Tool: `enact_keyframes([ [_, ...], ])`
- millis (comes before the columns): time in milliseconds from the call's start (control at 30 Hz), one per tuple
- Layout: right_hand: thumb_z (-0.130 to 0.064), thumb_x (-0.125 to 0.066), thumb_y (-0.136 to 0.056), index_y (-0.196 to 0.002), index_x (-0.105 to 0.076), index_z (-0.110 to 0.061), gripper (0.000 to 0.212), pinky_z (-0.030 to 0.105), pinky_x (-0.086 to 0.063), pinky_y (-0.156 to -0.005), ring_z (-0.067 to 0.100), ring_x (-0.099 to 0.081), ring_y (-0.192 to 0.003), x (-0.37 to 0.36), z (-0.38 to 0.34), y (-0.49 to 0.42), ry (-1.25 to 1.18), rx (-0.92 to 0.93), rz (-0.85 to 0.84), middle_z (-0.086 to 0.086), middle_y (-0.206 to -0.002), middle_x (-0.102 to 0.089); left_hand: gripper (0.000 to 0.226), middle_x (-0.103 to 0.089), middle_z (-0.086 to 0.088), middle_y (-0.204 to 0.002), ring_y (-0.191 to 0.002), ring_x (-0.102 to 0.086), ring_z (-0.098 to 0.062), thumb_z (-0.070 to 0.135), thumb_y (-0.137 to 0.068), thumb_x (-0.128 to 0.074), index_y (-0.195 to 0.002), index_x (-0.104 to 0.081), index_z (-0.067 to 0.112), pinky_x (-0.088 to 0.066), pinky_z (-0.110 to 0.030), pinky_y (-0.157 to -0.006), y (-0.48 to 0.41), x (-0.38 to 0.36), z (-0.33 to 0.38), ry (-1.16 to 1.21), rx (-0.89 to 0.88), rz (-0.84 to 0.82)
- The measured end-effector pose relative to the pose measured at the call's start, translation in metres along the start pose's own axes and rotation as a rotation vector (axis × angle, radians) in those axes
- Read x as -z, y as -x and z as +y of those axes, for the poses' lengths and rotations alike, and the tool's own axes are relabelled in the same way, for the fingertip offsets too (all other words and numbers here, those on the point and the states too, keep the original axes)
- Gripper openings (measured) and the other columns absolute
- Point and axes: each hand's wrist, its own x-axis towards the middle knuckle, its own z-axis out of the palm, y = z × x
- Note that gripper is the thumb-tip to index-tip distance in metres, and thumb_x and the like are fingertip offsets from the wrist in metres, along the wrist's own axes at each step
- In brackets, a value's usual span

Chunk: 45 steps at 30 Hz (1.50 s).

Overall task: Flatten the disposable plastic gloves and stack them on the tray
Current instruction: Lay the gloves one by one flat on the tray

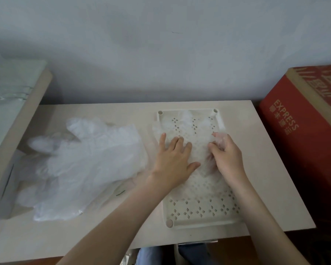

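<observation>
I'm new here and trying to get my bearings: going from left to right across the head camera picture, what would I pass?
Beige box → loose pile of plastic gloves → left hand, pressing flat → right hand, pinching a glove → red carton.

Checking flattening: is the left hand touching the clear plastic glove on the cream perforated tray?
Touching: head view shows left hand flat on the clear plastic glove.
</observation>
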Motion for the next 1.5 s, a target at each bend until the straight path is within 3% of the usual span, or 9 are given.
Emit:
enact_keyframes([
  [133, -0.017, -0.057, -0.094, -0.122, -0.053, -0.022, 0.029, 0.006, -0.041, -0.056, 0.004, -0.059, -0.07, 0.0, -0.003, 0.0, 0.075, 0.024, 0.048, -0.006, -0.086, -0.06, 0.073, -0.007, -0.012, -0.16, -0.148, -0.003, -0.024, 0.062, -0.096, -0.013, -0.153, -0.004, 0.017, 0.01, -0.049, -0.117, -0.003, -0.007, -0.004, -0.045, -0.01, -0.01],
  [300, -0.015, -0.053, -0.097, -0.134, -0.044, -0.017, 0.039, 0.021, -0.041, -0.078, 0.015, -0.06, -0.087, 0.003, -0.005, 0.001, 0.182, 0.121, 0.121, -0.003, -0.095, -0.061, 0.075, 0.004, -0.012, -0.161, -0.148, 0.005, -0.024, 0.065, -0.094, -0.005, -0.152, 0.009, 0.021, 0.011, -0.048, -0.117, -0.003, -0.01, -0.006, -0.097, -0.031, -0.022],
  [600, -0.01, -0.047, -0.098, -0.138, -0.04, -0.017, 0.041, 0.03, -0.04, -0.068, 0.018, -0.052, -0.082, 0.01, -0.003, 0.001, 0.382, 0.157, 0.208, 0.001, -0.095, -0.056, 0.077, 0.01, -0.011, -0.16, -0.148, 0.009, -0.023, 0.07, -0.09, -0.003, -0.151, 0.014, 0.026, 0.012, -0.05, -0.116, -0.004, -0.01, -0.008, -0.087, -0.067, -0.019],
  [900, -0.006, -0.057, -0.09, -0.135, -0.045, -0.009, 0.047, 0.036, -0.03, -0.096, 0.03, -0.046, -0.11, 0.011, 0.006, -0.007, 0.494, 0.172, 0.274, 0.011, -0.11, -0.063, 0.089, 0.007, -0.008, -0.161, -0.148, 0.008, -0.028, 0.074, -0.075, 0.014, -0.151, 0.013, 0.026, 0.014, -0.06, -0.112, 0.002, 0.0, 0.007, -0.065, -0.061, 0.091],
  [1033, -0.005, -0.057, -0.089, -0.134, -0.045, -0.007, 0.047, 0.039, -0.035, -0.101, 0.029, -0.044, -0.114, 0.013, 0.007, -0.008, 0.437, 0.144, 0.257, 0.013, -0.116, -0.057, 0.089, 0.012, -0.01, -0.16, -0.148, 0.01, -0.028, 0.073, -0.076, 0.009, -0.151, 0.015, 0.026, 0.012, -0.057, -0.114, 0.0, -0.007, 0.01, -0.043, -0.076, -0.024],
  [1133, -0.007, -0.056, -0.09, -0.132, -0.047, -0.007, 0.043, 0.041, -0.038, -0.101, 0.028, -0.046, -0.113, 0.016, 0.007, -0.01, 0.381, 0.1, 0.231, 0.007, -0.108, -0.054, 0.087, 0.016, -0.011, -0.159, -0.147, 0.013, -0.028, 0.074, -0.076, 0.006, -0.148, 0.023, 0.028, 0.006, -0.054, -0.117, -0.002, -0.011, 0.009, -0.005, -0.077, -0.085],
  [1233, -0.011, -0.05, -0.094, -0.126, -0.053, -0.008, 0.032, 0.032, -0.042, -0.09, 0.024, -0.054, -0.104, 0.02, 0.007, -0.011, 0.293, 0.015, 0.19, -0.001, -0.097, -0.054, 0.085, 0.018, -0.011, -0.159, -0.147, 0.015, -0.028, 0.076, -0.082, -0.002, -0.147, 0.024, 0.029, 0.002, -0.052, -0.118, -0.002, -0.011, 0.008, 0.02, -0.083, -0.101],
  [1367, -0.015, -0.044, -0.097, -0.118, -0.059, -0.009, 0.026, 0.024, -0.037, -0.077, 0.018, -0.055, -0.094, 0.022, 0.007, -0.009, 0.197, -0.061, 0.179, 0.0, -0.1, -0.06, 0.083, 0.023, -0.01, -0.157, -0.146, 0.019, -0.028, 0.075, -0.087, -0.008, -0.148, 0.022, 0.028, 0.004, -0.051, -0.118, -0.001, -0.014, 0.006, -0.008, -0.099, -0.097],
  [1500, -0.013, -0.044, -0.098, -0.129, -0.052, -0.008, 0.032, 0.03, -0.04, -0.092, 0.022, -0.051, -0.11, 0.023, 0.004, -0.008, 0.336, 0.005, 0.229, 0.008, -0.12, -0.058, 0.084, 0.025, -0.009, -0.156, -0.145, 0.021, -0.027, 0.077, -0.086, -0.009, -0.148, 0.022, 0.03, 0.005, -0.051, -0.118, 0.0, -0.015, 0.005, 0.007, -0.107, -0.098],
])
